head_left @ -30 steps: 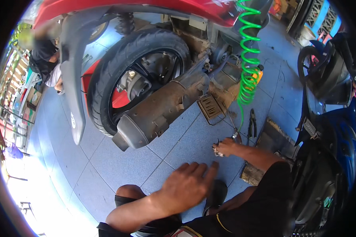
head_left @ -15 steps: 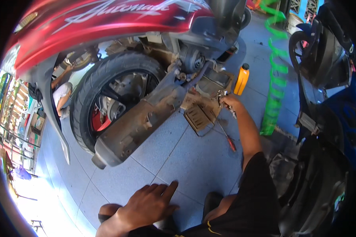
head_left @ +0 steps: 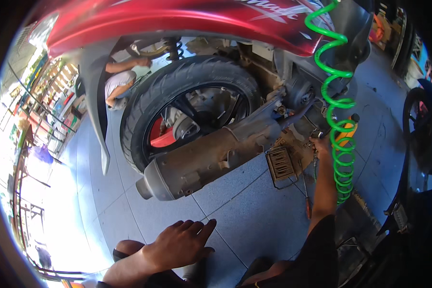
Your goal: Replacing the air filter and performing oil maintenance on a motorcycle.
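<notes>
- Red motorbike [head_left: 177, 26], 12 o'clock: bodywork in place overhead; I judge the job on its underside part-way along.
- Rear wheel [head_left: 141, 113], 11 o'clock: mounted. I see no sign of it being taken off.
- Exhaust [head_left: 199, 165], centre: fitted alongside the wheel, its surface dusty brown, so I rate it uncleaned.
- Co-worker [head_left: 120, 91], 10 o'clock: low down beyond the wheel, partly hidden, apart from the hands I am monitoring.
- Green coiled hose [head_left: 341, 74], 2 o'clock: hangs past the right forearm; I cannot confirm where its lower end connects.
- Left hand [head_left: 180, 243], 7 o'clock: loosely spread over the floor, gripping nothing.
- Right hand [head_left: 321, 145], 3 o'clock: fingers closed around a small metal tool, out beside the grey box-like part.
- Grey box-like part [head_left: 303, 127], between 2 and 3 o'clock: blurred and partly covered; I cannot certify it finished.
- Slotted plate [head_left: 280, 163], between 3 and 4 o'clock: lying on the floor, brown with dirt; refitting, if it belongs here, is outstanding.
- Yellow bottle [head_left: 346, 132], 3 o'clock: behind the hose, in neither hand.
- Screwdriver [head_left: 308, 209], 4 o'clock: on the floor, unused.
- Metal tool [head_left: 317, 135], 3 o'clock: in the right hand's grip; whether its trigger is pressed I cannot tell.
</notes>
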### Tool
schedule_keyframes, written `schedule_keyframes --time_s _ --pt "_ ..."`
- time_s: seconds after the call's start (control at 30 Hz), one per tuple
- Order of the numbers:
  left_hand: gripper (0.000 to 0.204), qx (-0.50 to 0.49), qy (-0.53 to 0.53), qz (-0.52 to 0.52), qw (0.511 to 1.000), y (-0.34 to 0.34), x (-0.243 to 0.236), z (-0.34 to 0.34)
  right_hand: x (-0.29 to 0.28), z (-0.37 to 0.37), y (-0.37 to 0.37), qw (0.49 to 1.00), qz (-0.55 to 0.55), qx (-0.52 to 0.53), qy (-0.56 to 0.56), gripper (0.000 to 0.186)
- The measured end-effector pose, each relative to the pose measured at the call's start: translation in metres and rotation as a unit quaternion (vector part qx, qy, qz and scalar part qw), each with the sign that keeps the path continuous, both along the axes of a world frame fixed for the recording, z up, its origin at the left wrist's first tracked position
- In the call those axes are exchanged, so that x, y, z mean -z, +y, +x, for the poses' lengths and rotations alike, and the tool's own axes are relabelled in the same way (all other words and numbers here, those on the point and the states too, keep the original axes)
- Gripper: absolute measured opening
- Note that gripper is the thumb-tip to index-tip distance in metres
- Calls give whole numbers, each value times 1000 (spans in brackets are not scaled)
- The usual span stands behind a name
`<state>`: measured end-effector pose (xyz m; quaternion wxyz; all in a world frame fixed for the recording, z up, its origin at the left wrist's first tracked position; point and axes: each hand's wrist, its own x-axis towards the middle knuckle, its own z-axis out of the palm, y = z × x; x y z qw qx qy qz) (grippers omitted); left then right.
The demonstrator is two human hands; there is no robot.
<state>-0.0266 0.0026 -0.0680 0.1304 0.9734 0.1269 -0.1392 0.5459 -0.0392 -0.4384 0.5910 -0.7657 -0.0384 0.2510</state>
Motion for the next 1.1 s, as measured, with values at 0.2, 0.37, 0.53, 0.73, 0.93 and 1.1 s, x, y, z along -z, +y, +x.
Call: schedule_keyframes --time_s 0.2,0.37,0.53,0.73,0.93,1.1 --pt "67 36 22 -41 998 1 7 -4 -136 -47 -33 987 37 -97 -123 16" --pt "67 72 26 -41 996 -5 29 -6 -212 -99 -67 972 42 -161 -166 18" --pt "80 34 -63 -8 997 -21 49 17 -290 -180 -109 964 6 -228 -137 23" --pt "119 -198 -90 -54 975 -28 93 58 -337 -286 -129 922 -35 -375 -93 33" --pt "118 -401 -238 -146 872 -10 196 51 -309 -339 -91 863 25 -503 44 29" --pt "85 -412 -161 -239 865 6 284 30 -274 -349 -57 824 -27 -560 82 29"
